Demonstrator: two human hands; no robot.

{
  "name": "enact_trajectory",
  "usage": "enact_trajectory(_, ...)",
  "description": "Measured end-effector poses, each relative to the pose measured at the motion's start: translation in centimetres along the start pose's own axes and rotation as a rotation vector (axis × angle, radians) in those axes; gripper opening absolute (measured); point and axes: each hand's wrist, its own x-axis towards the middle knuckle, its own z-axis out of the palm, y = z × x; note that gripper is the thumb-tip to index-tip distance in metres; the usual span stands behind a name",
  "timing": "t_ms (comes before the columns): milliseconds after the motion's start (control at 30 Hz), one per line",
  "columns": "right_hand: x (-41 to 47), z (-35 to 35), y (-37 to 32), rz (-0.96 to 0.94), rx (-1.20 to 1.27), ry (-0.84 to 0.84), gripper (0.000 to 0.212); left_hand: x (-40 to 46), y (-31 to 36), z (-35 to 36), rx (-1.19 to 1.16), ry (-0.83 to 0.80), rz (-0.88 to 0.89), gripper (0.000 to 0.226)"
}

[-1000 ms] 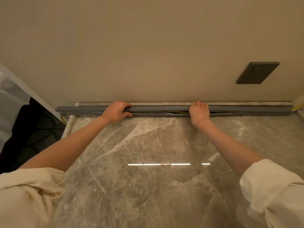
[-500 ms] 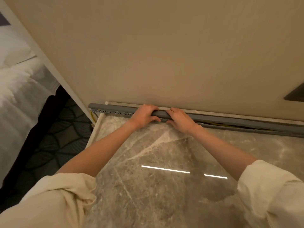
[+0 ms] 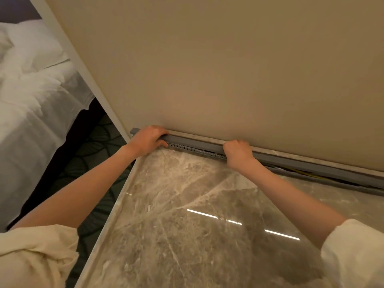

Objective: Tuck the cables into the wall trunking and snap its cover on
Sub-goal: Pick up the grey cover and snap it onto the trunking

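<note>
A grey slotted cable trunking [image 3: 199, 151] is laid along the back edge of a marble countertop [image 3: 187, 215], against the beige wall [image 3: 228, 69]. Its grey cover [image 3: 195, 143] is set on top, not fully seated: a gap is seen at the right, where a yellow cable [image 3: 305, 173] is visible inside the channel. The cover's left end is gripped by the left hand [image 3: 148, 140], fingers curled over it. Further right, the cover is clasped by the right hand [image 3: 238, 153], closed around it. A white-sheeted bed [image 3: 31, 100] is seen at the left.
</note>
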Motion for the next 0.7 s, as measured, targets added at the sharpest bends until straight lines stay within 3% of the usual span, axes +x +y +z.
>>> enact_trajectory(133, 1.7, -0.6, -2.0, -0.249, 0.166, 0.024, 0.034, -0.3, -0.3, 0.8, 0.036, 0.060, 0.034, 0.031)
enact_trajectory(300, 4.3, 0.2, -5.3, -0.400, 0.244, 0.231, 0.050, -0.5, -0.6, 1.6, 0.040, 0.153, 0.048, 0.027)
enact_trajectory(700, 6.5, 1.9, -7.7, -0.461, 0.081, 0.401, 0.039, -1.0, -0.7, 3.1, 0.054, 0.270, 0.065, 0.028)
